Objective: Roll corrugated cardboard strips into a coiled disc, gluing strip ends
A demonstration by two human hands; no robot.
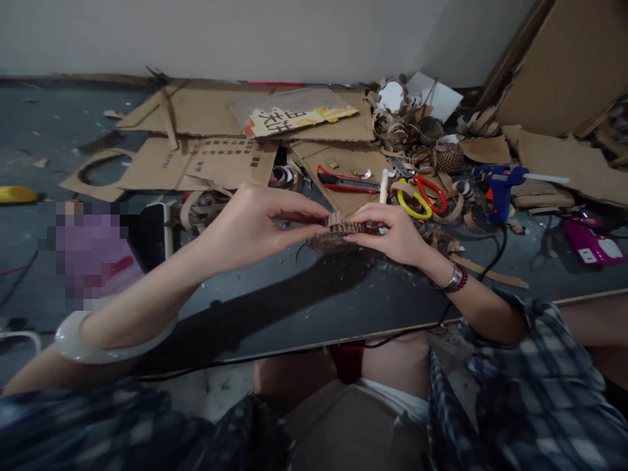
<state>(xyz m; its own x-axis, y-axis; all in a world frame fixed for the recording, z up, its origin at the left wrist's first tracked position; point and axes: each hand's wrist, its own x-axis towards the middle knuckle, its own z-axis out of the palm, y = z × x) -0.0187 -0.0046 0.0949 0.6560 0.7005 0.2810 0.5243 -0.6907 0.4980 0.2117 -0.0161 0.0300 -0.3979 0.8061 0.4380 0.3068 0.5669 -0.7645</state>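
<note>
Both hands meet over a dark board (pixel 275 307) on my lap. My left hand (pixel 255 222) pinches one end of a small piece made of corrugated cardboard strips (pixel 343 227). My right hand (pixel 392 232) grips the other end, fingers closed on it. Under the piece lies a round woven cardboard disc (pixel 328 244). A pale bangle sits on my left wrist, a beaded bracelet on my right.
Beyond the hands lie a red utility knife (pixel 346 183), yellow and red scissors (pixel 422 196), a white glue stick (pixel 384 185) and a blue glue gun (pixel 500 186) with its cord trailing. Flat cardboard sheets (pixel 220 140), curled strips and a pink power strip (pixel 591 245) surround them.
</note>
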